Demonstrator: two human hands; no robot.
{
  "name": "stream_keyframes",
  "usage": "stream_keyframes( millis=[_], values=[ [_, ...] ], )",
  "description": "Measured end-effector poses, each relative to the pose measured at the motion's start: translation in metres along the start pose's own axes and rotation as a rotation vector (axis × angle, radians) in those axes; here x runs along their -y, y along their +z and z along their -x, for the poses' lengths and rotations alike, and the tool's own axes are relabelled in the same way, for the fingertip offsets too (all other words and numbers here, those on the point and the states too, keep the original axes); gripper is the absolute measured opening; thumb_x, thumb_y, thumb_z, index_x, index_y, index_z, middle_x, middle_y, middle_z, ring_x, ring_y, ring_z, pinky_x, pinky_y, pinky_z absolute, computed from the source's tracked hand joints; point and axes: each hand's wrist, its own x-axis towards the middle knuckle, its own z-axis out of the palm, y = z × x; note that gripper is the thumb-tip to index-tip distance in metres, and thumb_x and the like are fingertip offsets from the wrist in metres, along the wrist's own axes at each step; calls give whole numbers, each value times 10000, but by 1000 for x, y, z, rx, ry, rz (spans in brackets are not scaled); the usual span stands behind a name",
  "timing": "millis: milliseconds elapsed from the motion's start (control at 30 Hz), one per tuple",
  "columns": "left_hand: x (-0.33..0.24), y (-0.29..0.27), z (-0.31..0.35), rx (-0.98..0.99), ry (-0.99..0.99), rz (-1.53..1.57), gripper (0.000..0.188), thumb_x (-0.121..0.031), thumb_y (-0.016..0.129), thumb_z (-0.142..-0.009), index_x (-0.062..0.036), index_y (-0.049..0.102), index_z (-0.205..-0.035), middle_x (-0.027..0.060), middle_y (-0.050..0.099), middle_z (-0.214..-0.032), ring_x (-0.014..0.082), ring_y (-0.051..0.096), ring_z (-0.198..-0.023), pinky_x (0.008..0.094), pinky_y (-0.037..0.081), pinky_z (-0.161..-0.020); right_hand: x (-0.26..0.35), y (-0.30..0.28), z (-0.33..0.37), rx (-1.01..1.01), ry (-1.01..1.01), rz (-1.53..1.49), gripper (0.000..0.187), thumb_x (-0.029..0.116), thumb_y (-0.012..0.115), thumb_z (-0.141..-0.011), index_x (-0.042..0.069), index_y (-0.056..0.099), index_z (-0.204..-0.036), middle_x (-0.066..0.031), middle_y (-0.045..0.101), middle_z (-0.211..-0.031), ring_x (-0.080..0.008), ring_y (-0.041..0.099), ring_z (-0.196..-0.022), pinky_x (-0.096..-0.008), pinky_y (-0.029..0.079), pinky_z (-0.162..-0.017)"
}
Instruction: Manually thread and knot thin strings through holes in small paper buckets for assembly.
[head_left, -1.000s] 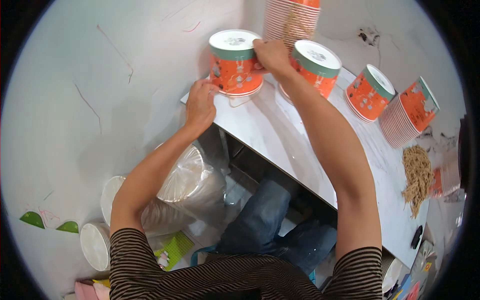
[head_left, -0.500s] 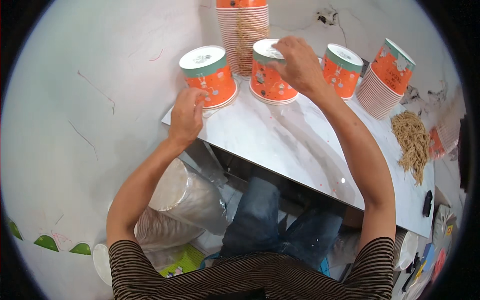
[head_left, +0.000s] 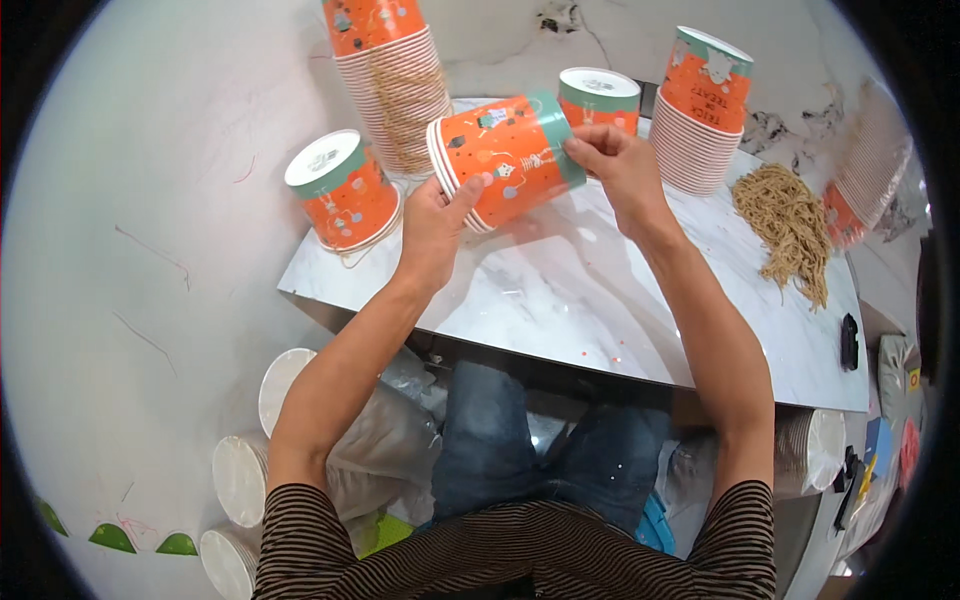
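A short nested stack of orange paper tubs [head_left: 508, 165] with green bands is tipped on its side above the table, rims to the left. My left hand [head_left: 433, 228] grips it at the white rims, thumb on the printed side. At the green base end, my right hand [head_left: 622, 172] pinches the edge between thumb and fingers. Left of it, another paper tub [head_left: 347, 200] stands upside down, with a strand of twine by its rim. A third upside-down tub [head_left: 600, 92] stands behind my right hand, partly hidden.
The marble-patterned table [head_left: 520, 300] carries a tall tub stack [head_left: 400, 100] draped with twine at the back left. Another stack [head_left: 700, 135] and a tan twine heap [head_left: 785, 220] lie toward the right, near a small black object [head_left: 850, 342]. Wrapped white stacks [head_left: 385, 430] fill the floor at left.
The middle tub stack has been lifted off the table and turned onto its side. My left hand has moved from the left tub to its rims; the right hand now grips its base.
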Motion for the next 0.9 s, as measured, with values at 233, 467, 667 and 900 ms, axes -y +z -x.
stream_keyframes(
  millis=[233,467,667,900],
  values=[
    [3,21,8,140,-19,-72,411,-313,569,-1089,50,631,-1272,112,734,-1160,158,713,-1000,313,577,-910,-16,-37,41,-110,149,-263,164,110,772,-926,-10,733,-1030,-32,707,-923,-90,605,-810,-248,478,-734],
    [3,40,22,68,30,37,329,-292,532,-1091,-3,690,-1103,38,741,-981,63,649,-811,236,512,-759,10,-42,76,-210,23,-126,177,67,772,-915,-44,733,-1046,-62,721,-938,-99,636,-838,-252,511,-767],
    [3,60,32,52,64,-23,299,-272,553,-1086,-24,675,-973,-27,660,-841,23,505,-728,225,416,-666,24,-56,107,-334,-67,-117,156,54,768,-916,-43,736,-1034,-63,729,-942,-98,645,-837,-245,521,-774],
    [-1,76,58,78,115,-31,307,-305,560,-1085,-18,670,-1091,38,730,-985,79,653,-813,269,530,-783,46,-84,141,-411,-209,-75,145,64,752,-940,-39,735,-1042,-53,732,-945,-91,645,-842,-243,520,-787]
  ],
)
